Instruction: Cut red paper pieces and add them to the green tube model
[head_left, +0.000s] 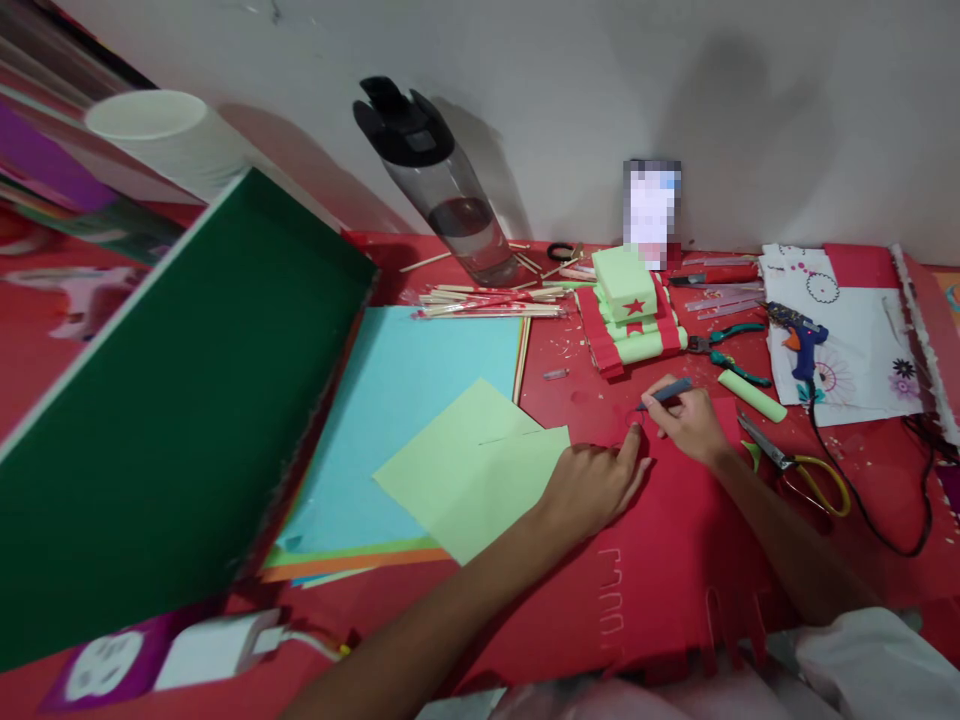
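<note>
My right hand (690,425) is closed round a dark grey-blue pen (670,392), its tip just above a sheet of red paper (679,530). A small round outline (634,418) is drawn at the tip, near the paper's upper edge. My left hand (596,485) lies on the paper with the index finger stretched toward that outline; it holds nothing that I can see. Beside its wrist, a light green sheet (465,470) with a pencil line rests on larger blue paper (442,350). Beyond both hands sits a green paper model (634,315) with red strips and a star.
Yellow-handled scissors (821,480), a green paper roll (752,395), pliers (731,345) and a corded glue gun (806,345) lie to the right. A water bottle (457,200), bundled sticks (487,300) and a phone (651,210) stand or lie behind. A dark green board (187,420) leans at left.
</note>
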